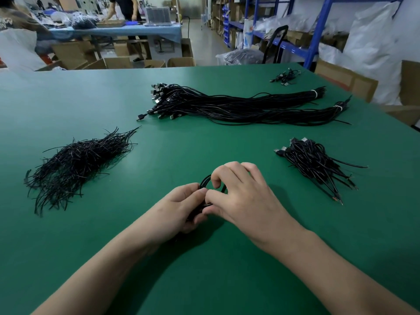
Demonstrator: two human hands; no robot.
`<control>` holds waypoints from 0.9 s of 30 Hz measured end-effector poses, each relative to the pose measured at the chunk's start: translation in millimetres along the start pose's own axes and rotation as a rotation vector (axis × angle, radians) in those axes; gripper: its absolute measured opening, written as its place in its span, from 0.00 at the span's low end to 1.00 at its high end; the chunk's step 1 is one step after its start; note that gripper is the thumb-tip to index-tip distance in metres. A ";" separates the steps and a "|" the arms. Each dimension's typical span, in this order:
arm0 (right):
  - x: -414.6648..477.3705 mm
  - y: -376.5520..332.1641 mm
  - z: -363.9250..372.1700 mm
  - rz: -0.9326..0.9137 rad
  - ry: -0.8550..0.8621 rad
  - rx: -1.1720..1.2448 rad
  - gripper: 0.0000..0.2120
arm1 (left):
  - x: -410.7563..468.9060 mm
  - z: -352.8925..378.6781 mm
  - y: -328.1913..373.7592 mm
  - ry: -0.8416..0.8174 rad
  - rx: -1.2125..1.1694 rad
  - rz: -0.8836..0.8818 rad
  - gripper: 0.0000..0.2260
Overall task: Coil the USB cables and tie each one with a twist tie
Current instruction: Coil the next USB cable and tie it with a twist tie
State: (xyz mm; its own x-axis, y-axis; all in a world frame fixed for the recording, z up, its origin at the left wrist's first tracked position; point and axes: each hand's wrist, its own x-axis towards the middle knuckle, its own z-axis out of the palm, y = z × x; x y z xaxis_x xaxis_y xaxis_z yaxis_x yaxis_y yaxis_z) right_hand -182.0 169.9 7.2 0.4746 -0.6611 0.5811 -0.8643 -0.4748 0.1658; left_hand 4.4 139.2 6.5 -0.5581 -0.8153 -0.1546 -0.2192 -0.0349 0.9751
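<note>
The coil (pixel 204 180), a black cable wound into a small loop, is held just above the tabletop (pixel 204 137), at the middle of its near half. Only short arcs of the loop show between the fingers; the rest is hidden by the hands.

The left hand (pixel 181 205) grips the coil's near-left side, with the fingers curled under it and the thumb on top. The right hand (pixel 241 196) is closed on the coil from the right. Its index finger hooks over the far arc and its thumb presses on the loop beside the left thumb. The two hands are together and touching at the thumbs. Whether a tie is between the fingers cannot be told.

A heap of ties (pixel 75 164), thin black strands, lies toward the left edge, well apart from the hands. A heap of folded cables (pixel 316 164) lies toward the right edge, with plugs at its far end and bare wire ends pointing to the near right. Two long bundles (pixel 227 103) of straight cables lie across the far half. Their plugs are at the left, and each has a white band near its right end. A small heap (pixel 286 76) of cables sits near the far right corner.
</note>
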 end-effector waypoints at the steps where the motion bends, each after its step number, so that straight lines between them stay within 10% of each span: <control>1: 0.1 -0.8 0.1 -0.003 0.017 -0.016 0.15 | 0.9 2.1 0.9 0.037 0.015 0.000 0.15; 11: -0.9 -12.5 -12.5 0.156 0.163 0.358 0.13 | 8.7 5.4 -2.8 0.378 -0.026 0.033 0.14; 14: -5.2 -14.0 -7.1 0.330 -0.080 0.640 0.24 | 11.2 0.7 -4.8 0.451 -0.109 0.046 0.15; 18: -5.7 -14.4 -0.8 0.572 -0.322 0.921 0.28 | 11.7 -2.0 -6.9 0.442 -0.182 0.067 0.13; 27: 0.8 -14.5 4.0 0.937 -0.218 1.514 0.31 | 6.9 15.3 -3.9 0.301 -0.079 0.060 0.13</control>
State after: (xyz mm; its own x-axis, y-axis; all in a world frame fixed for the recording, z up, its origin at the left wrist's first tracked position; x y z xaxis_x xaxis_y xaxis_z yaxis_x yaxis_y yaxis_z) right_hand -168.4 173.9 2.1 0.0855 -0.9929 -0.0829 -0.0017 0.0830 -0.9965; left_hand -10.8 142.6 -0.8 -0.3034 -0.9514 -0.0536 -0.1235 -0.0165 0.9922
